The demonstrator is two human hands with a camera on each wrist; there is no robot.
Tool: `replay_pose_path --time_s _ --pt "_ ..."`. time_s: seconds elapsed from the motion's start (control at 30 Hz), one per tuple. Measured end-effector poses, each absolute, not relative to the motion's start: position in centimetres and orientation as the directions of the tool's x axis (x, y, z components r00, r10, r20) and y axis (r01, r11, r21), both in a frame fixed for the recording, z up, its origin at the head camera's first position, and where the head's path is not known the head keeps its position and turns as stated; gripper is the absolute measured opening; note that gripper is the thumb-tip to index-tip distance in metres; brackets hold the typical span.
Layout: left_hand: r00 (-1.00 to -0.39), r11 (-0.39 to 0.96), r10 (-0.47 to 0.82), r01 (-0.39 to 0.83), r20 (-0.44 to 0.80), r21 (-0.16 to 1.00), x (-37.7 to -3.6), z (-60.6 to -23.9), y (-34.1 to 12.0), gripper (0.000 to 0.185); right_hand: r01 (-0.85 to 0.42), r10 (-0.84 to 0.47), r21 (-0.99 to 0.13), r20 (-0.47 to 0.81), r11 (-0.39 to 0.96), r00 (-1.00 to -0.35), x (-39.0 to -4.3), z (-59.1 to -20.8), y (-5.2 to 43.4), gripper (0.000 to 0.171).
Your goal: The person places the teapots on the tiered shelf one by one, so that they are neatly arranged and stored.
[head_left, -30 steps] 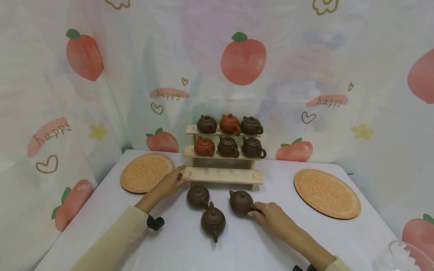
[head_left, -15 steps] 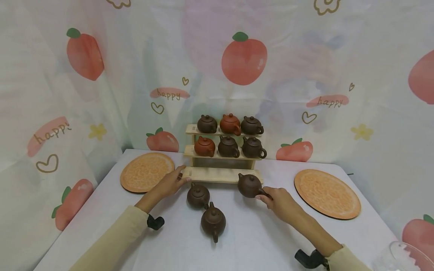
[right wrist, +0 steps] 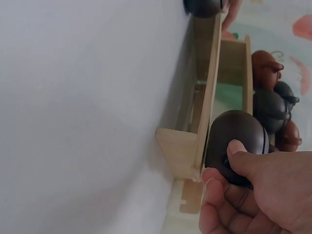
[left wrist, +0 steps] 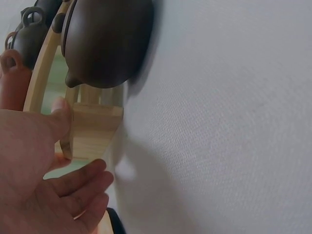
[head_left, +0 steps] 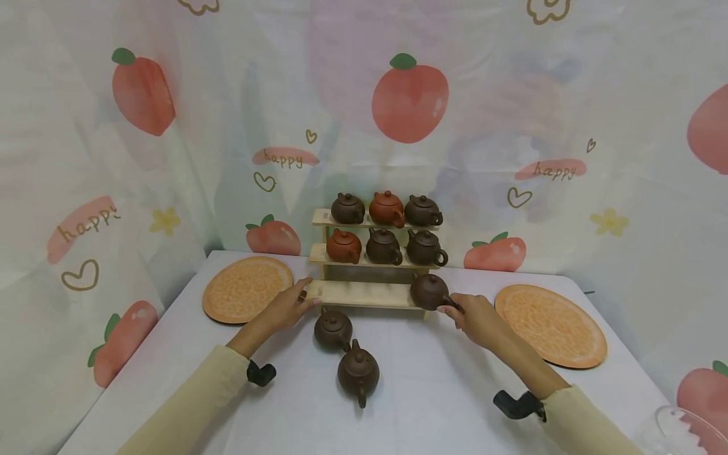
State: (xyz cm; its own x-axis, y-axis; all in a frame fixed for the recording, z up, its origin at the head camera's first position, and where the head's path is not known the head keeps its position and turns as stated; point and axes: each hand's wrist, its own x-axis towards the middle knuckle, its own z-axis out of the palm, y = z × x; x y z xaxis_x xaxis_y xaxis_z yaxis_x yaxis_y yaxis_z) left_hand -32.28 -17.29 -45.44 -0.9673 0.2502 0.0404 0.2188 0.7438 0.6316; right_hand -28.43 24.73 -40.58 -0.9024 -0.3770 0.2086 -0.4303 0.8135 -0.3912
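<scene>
My right hand [head_left: 478, 320] pinches the handle of a dark brown teapot [head_left: 429, 291] at the right end of the lowest tier of a wooden display rack [head_left: 358, 293]. In the right wrist view this teapot [right wrist: 239, 139] is right at the board, thumb [right wrist: 239, 148] over its handle. At the rack's left end, my left hand [head_left: 284, 309] grips the lowest board between thumb and index finger, its other fingers loosely bent in the left wrist view. Two more dark teapots stand on the white cloth before the rack, one [head_left: 332, 330] close to the board, one [head_left: 358, 375] nearer me.
Dark and reddish teapots fill the middle [head_left: 383, 246] and top tiers [head_left: 387, 208]. A round orange mat [head_left: 248, 289] lies at the left and another [head_left: 550, 325] at the right. A clear container [head_left: 677, 433] stands at the front right corner. Printed cloth walls surround the table.
My right hand has carried the dark teapot from the table up and rightward to the right end of the lowest tier. The left hand stays at the board's left end.
</scene>
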Motion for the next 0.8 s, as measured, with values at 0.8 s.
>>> replay_pose_path --time_s 0.8 --pt "-0.967 0.75 0.253 0.214 0.027 0.626 -32.64 -45.86 -17.47 0.066 -0.351 -0.325 -0.403 0.133 0.845 -0.936 -29.39 -41.1 24.84 0.029"
